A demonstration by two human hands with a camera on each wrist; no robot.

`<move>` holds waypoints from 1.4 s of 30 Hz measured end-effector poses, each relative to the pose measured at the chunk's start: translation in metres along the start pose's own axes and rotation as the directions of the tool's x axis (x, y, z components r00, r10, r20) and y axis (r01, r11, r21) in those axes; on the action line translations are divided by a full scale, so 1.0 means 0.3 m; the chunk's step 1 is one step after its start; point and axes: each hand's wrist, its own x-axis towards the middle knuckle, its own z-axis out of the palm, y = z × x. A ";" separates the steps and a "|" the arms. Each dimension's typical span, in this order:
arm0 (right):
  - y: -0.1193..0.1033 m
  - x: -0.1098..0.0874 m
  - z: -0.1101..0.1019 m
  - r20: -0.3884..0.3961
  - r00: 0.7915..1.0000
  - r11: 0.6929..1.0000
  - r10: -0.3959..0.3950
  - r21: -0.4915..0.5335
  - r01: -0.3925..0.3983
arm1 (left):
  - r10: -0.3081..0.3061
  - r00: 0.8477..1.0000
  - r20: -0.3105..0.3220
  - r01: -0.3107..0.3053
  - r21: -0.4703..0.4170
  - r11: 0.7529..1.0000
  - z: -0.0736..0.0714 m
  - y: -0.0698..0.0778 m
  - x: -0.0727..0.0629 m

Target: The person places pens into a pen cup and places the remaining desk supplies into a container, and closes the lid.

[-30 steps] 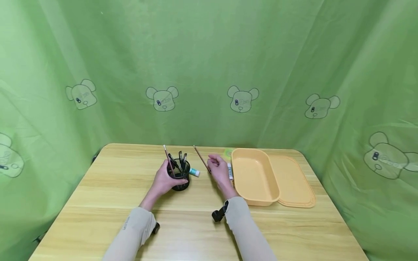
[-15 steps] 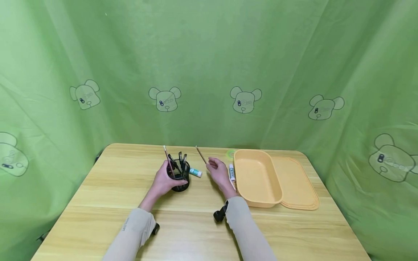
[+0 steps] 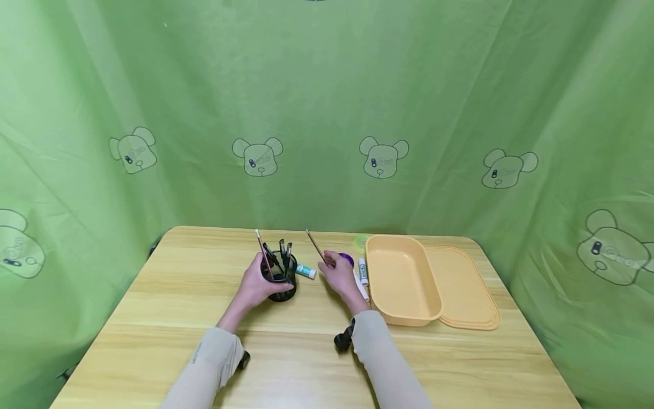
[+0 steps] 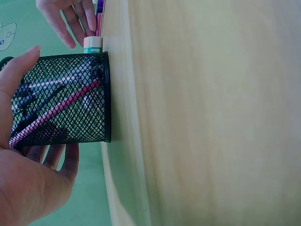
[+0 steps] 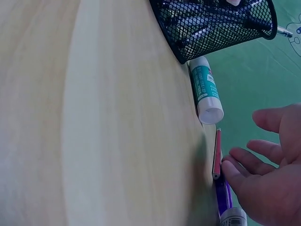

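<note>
My left hand (image 3: 258, 282) grips a black mesh pen holder (image 4: 70, 101) on the wooden table, thumb on one side and fingers round the other. Several black pens (image 3: 285, 253) and a pencil (image 3: 263, 247) with a pink-red body lean in it. The right hand (image 5: 270, 172) lies low beside a second reddish pencil (image 5: 217, 153), which rests on the table. Its fingers are loosely bent and pinch nothing; whether a fingertip touches the pencil is unclear. A teal-and-white glue stick (image 5: 204, 89) lies between the pen holder and that pencil.
Right of the right hand are a purple object (image 3: 347, 259), another glue stick (image 3: 363, 271), a white slim item (image 3: 361, 287) and a green ring (image 3: 360, 243). An orange-yellow box (image 3: 403, 281) stands beyond them, its flat lid (image 3: 465, 287) alongside. A green curtain (image 3: 327, 113) hangs behind.
My right hand has shifted slightly toward me and left, and the purple object behind it has come into sight. The left hand keeps its hold on the pen holder.
</note>
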 end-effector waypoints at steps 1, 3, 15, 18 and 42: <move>0.001 0.000 0.000 -0.001 1.000 1.000 0.001 -0.005 -0.001 | -0.002 1.000 0.002 0.002 0.000 1.000 0.000 0.001 -0.001; 0.003 0.001 -0.001 -0.001 1.000 1.000 0.000 -0.010 0.000 | -0.003 1.000 0.006 0.003 -0.002 1.000 0.000 0.002 -0.002; 0.024 0.021 0.028 -0.022 1.000 0.997 -0.016 -0.079 0.014 | 0.011 1.000 0.001 -0.011 -0.021 1.000 0.001 -0.001 0.002; 0.023 0.023 0.035 -0.040 0.999 0.996 -0.031 -0.089 0.028 | 0.022 1.000 -0.001 -0.022 -0.028 0.999 0.001 -0.002 0.003; -0.010 -0.067 -0.009 0.137 0.989 0.963 0.054 -0.270 -0.015 | 0.027 1.000 0.006 -0.026 -0.023 0.999 -0.002 -0.002 -0.003</move>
